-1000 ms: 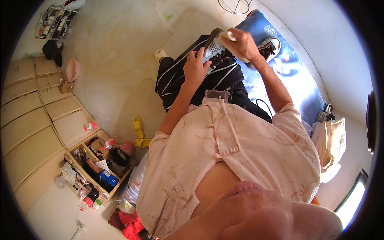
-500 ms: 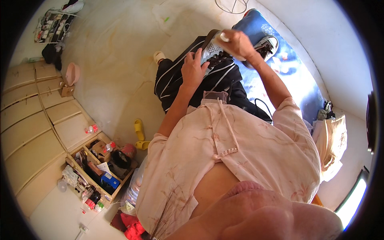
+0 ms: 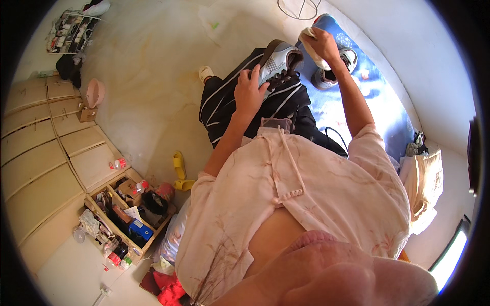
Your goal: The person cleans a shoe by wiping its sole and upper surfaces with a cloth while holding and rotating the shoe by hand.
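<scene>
A grey and white sneaker point(image 3: 278, 57) with dark laces and a brown sole rests tilted on my lap, over the black trousers point(image 3: 219, 115) with white stripes. My left hand point(image 3: 249, 93) grips its side, the fingers against the sole edge. To the right of this sneaker, and apart from it, my right hand point(image 3: 325, 47) holds a bunched whitish cloth point(image 3: 312, 50). Below that hand, a second sneaker point(image 3: 323, 80) sits on the blue patterned cover point(image 3: 385, 99), partly hidden by the cloth and my wrist.
A round wire frame point(image 3: 298, 9) stands on the floor beyond my lap. Yellow slippers point(image 3: 178, 168) lie at the left, near an open drawer point(image 3: 125, 245) full of small items. A pink basin point(image 3: 95, 93) stands beside the cabinets point(image 3: 33, 148). The wall point(image 3: 439, 66) runs along the right.
My right hand with the cloth has moved right and up, away from the sneaker on my lap, whose opening now shows. My left hand has kept its hold.
</scene>
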Tool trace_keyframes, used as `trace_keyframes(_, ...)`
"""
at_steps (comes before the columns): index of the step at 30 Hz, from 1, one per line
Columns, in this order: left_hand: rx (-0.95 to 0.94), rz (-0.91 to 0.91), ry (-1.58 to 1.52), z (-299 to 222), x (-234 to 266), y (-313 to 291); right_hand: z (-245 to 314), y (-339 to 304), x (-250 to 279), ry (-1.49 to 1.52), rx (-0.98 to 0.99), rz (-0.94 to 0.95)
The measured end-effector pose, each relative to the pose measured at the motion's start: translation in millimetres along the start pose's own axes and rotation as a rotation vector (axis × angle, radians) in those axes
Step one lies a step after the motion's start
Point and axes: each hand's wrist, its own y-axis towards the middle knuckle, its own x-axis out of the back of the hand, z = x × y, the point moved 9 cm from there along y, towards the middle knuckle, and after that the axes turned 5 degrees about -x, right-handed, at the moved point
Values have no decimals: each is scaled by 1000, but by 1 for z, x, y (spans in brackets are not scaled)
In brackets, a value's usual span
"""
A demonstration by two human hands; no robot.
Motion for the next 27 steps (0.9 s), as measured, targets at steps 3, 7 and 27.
trace_keyframes(3, 49, -7, -89, 14, -3, -10, 31, -15, 6, 245, 71, 0)
trace_keyframes(7, 41, -4, -64, 15, -1, -6, 35, -19, -11, 107, 82, 117)
trace_keyframes(27, 116, 194, -168, -8, 13, -2, 67, -64, -30, -1, 132, 44)
